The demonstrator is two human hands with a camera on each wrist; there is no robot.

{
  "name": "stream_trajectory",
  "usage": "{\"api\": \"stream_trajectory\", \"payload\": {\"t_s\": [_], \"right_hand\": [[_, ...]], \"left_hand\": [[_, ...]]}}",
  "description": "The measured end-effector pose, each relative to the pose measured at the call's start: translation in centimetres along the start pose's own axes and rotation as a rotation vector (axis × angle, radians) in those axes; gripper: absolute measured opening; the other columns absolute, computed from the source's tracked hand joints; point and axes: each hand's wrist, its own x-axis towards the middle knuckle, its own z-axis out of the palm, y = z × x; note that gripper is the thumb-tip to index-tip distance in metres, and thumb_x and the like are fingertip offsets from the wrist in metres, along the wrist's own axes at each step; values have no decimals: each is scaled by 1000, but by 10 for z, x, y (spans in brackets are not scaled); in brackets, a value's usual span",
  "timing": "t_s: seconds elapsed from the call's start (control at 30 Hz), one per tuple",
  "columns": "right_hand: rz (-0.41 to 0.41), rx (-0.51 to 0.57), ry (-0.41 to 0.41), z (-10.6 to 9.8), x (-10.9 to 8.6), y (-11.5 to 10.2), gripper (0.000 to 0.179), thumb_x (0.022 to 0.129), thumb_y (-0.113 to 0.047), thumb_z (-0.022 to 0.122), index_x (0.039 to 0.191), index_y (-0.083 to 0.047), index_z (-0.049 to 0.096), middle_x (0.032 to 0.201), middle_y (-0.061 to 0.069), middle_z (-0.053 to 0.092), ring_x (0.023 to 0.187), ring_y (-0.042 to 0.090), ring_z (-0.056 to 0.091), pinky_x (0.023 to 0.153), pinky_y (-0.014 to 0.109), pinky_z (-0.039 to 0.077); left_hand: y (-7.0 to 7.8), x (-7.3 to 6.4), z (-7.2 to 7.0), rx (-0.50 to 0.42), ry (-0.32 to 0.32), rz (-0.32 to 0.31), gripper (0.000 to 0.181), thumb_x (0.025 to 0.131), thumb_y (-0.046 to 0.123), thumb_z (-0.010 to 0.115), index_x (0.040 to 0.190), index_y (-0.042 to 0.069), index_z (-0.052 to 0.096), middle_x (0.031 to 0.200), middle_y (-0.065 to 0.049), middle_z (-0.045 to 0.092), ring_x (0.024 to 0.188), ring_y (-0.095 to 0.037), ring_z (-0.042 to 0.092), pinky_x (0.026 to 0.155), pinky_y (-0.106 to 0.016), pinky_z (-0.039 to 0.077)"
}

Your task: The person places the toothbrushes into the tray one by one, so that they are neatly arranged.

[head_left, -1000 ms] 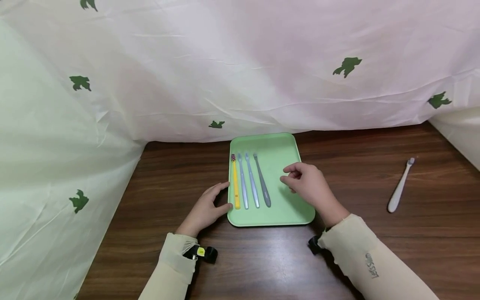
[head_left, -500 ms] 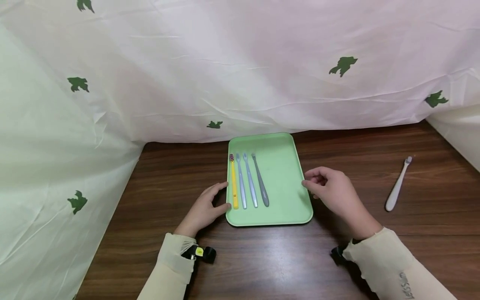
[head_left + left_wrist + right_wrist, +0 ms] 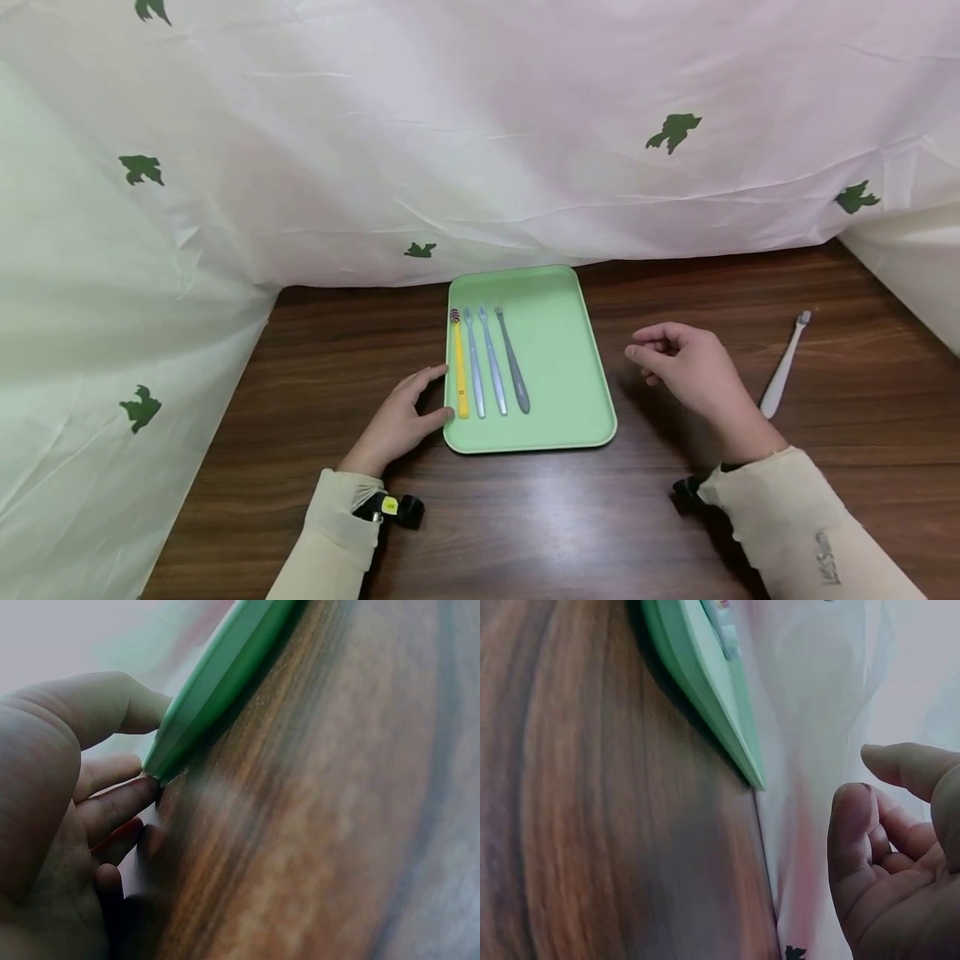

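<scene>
The light green tray (image 3: 566,350) lies on the table, holding a yellow toothbrush (image 3: 460,367), two pale blue toothbrushes (image 3: 475,362) and a dark grey toothbrush (image 3: 512,360) side by side in its left half. My left hand (image 3: 397,423) touches the tray's left edge with thumb and index finger spread apart; the left wrist view shows its fingertips against the green rim (image 3: 217,682). Off the tray's right side, my right hand (image 3: 693,367) hovers over the table, fingers loosely bent and holding nothing. Beyond it lies a white toothbrush (image 3: 785,367), its lower end partly behind the wrist.
The dark wooden table (image 3: 525,517) runs back to a white cloth (image 3: 337,167) with green leaf-like patches. That cloth hangs behind and along both sides. Each forearm wears a cream sleeve (image 3: 330,521) and a black wrist strap.
My right hand has moved from above the tray's right half out past its right edge, toward the white toothbrush. My left hand stays at the tray's left edge.
</scene>
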Motion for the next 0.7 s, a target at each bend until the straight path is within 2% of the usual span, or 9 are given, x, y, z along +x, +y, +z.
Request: {"api": "stream_trajectory", "payload": {"t_s": [0.33,0.7], "right_hand": [[57,-20,-7,-19,3,9,43,97,-38,67,121,-2,66,96,17,71,71,15,68,67,34,57],[93,-11,28,-41,5,23,47,97,-41,67,122,-1,65,96,14,71,71,16,69,64,33,58]], "left_hand": [[-1,-2,-1,11,-1,-1,66,92,27,74,152,21,46,159,-11,36,149,-31,27,116,-55,28],[1,-1,-1,-1,-7,8,67,92,26,73,152,19,45,159,-13,34,149,-33,26,116,-56,27]]}}
